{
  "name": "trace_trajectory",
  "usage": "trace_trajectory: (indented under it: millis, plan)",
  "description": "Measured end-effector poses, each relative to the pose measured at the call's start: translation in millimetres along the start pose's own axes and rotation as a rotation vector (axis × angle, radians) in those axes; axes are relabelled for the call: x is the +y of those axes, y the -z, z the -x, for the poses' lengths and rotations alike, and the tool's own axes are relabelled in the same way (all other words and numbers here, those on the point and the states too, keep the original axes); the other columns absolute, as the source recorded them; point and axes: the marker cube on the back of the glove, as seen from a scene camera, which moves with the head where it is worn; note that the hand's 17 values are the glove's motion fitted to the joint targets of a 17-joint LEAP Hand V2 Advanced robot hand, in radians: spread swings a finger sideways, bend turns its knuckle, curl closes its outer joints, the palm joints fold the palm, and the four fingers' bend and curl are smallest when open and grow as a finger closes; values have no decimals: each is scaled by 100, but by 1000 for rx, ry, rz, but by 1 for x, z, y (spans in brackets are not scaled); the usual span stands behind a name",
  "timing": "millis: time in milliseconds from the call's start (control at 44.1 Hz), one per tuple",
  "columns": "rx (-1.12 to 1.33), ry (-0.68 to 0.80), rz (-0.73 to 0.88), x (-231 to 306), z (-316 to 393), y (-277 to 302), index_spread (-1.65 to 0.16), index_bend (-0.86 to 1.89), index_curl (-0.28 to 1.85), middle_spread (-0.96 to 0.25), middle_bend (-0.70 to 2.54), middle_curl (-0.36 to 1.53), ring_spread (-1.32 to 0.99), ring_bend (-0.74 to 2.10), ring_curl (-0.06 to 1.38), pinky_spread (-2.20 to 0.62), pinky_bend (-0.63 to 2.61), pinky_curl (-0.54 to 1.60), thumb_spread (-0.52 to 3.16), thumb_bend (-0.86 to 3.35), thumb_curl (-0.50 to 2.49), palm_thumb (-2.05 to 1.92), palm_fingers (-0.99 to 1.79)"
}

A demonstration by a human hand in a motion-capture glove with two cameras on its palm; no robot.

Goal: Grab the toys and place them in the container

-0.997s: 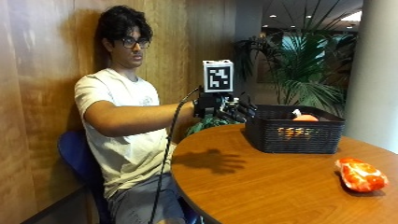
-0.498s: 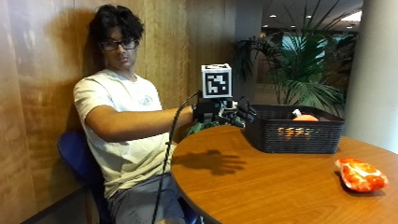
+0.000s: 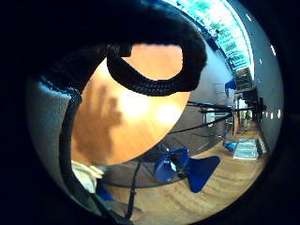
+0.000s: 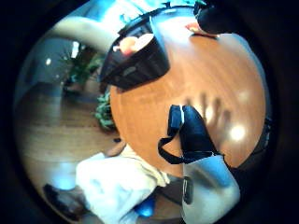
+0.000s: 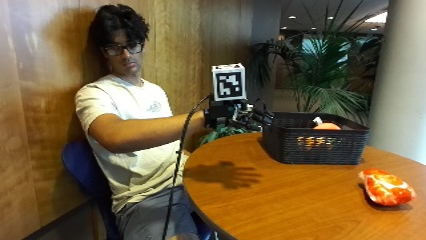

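Note:
My gloved right hand [image 5: 237,118] hangs in the air over the near rim of the round wooden table [image 5: 293,200], just beside the black basket [image 5: 313,145]. It holds nothing, and its shadow [image 5: 223,175] on the tabletop shows spread fingers. An orange toy [image 5: 326,126] lies inside the basket. A red-orange toy [image 5: 386,188] lies on the table well beyond the basket, far from my hand. The thumb side palm view shows the basket [image 4: 135,63] with the orange toy [image 4: 128,44] in it, and the hand's shadow on the wood.
The person sits on a blue chair [image 5: 80,165] against a wooden wall. Potted plants [image 5: 326,80] stand behind the basket, and a pale column [image 5: 406,75] rises beside the table. The little finger side view shows tabletop [image 3: 131,108] and a blue chair [image 3: 187,168] on the floor.
My gloved hand has stayed in the air beside the basket, drifting only slightly. Neither toy has moved.

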Motion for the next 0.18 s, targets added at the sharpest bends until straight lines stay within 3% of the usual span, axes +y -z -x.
trace_trajectory:
  millis: [181]
  plan:
    - [10, 0, -8, 0, 2, 5, -34, 26, 52, -2, 17, 31, 1, 34, 46, 3, 103, 31, 142, -1, 40, 32, 2]
